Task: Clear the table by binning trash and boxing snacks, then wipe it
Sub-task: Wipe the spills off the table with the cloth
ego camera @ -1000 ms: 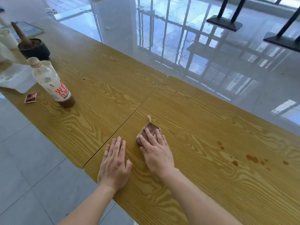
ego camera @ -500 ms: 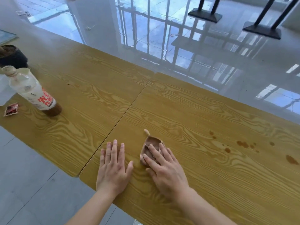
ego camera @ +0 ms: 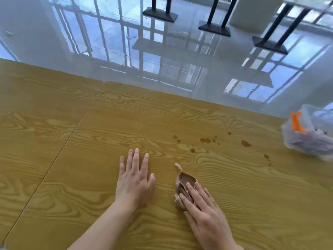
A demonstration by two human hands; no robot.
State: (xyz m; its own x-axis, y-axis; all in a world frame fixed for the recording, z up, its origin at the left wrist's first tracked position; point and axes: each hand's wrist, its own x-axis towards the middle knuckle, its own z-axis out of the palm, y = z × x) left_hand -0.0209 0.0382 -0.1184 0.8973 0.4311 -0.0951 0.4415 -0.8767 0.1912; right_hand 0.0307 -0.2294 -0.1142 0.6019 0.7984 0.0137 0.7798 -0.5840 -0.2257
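crumpled brown cloth (ego camera: 185, 184), right hand (ego camera: 207, 219) pressing flat

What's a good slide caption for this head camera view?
Right hand presses a brown cloth onto the wooden table, left hand flat beside it, brown stains ahead.

The clear box (ego camera: 310, 134) is blurred, cut off at right.

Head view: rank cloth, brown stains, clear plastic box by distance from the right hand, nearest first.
1. Cloth: under the fingers of the right hand, touching.
2. Brown stains: on the wooden table, beyond the cloth and to the right.
3. Clear plastic box: far right edge of the view.
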